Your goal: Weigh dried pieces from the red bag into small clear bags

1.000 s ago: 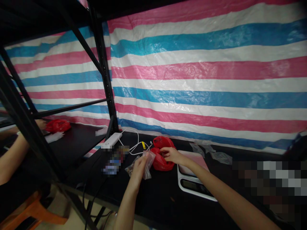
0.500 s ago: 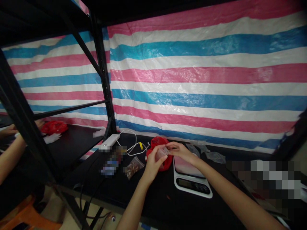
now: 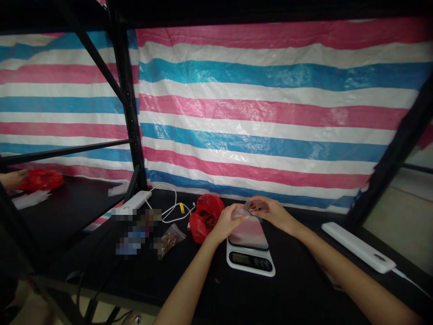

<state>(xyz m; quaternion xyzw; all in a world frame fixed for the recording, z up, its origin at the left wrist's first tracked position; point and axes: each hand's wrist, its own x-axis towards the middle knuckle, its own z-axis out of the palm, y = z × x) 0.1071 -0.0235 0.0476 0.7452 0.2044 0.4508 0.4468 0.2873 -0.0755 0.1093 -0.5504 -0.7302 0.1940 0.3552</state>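
Clear plastic bag (image 3: pixel 241 212), seemingly with nuts (image 3: pixel 253 206), pinched between left-hand fingers (image 3: pixel 235 214) and right-hand fingers (image 3: pixel 260 202).

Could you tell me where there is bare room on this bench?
Bare bench lies between the scale and the white bar, and in front of the small bag. It is crowded around the red bag and left hand.

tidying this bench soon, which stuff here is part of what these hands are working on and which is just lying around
Probably in use:
left hand and right hand, holding a small clear plastic bag
red plastic bag
digital kitchen scale
small clear bag of brown pieces

Probably just lying about:
white plastic unit
white cable
longer white plastic unit
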